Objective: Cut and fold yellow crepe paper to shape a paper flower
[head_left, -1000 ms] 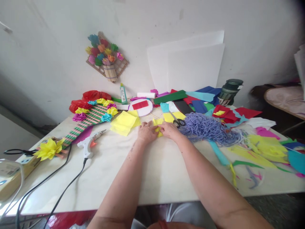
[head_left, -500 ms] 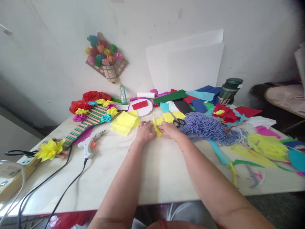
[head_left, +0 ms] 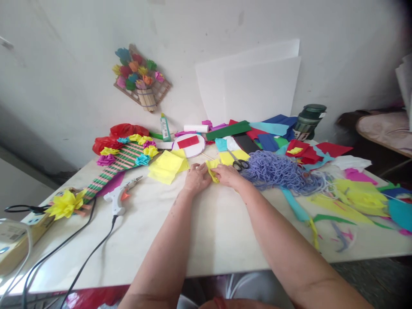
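A small piece of yellow crepe paper (head_left: pixel 213 165) lies on the table between my hands, its near part creased. My left hand (head_left: pixel 197 178) rests on the tabletop with its fingers closed at the paper's left edge. From the right, my right hand (head_left: pixel 227 175) grips the same piece with its fingertips. The fingers partly cover the paper, so its full shape is hidden. Beyond my right hand lie black-handled scissors (head_left: pixel 240 165) on another yellow sheet (head_left: pixel 227 159). Left of my left hand is a stack of yellow paper squares (head_left: pixel 167 166).
A white glue gun (head_left: pixel 118 197) with its cord lies at left, near a green striped craft (head_left: pixel 119 165) with paper flowers. Purple yarn (head_left: pixel 280 174) is heaped at right among coloured scraps. A glue bottle (head_left: pixel 165 128), a white disc (head_left: pixel 193 148) and a dark jar (head_left: pixel 309 122) stand or lie behind.
The yellow paper between my hands has become more folded and crumpled at its near part. My hands have stayed almost in place; the view has shifted very slightly.
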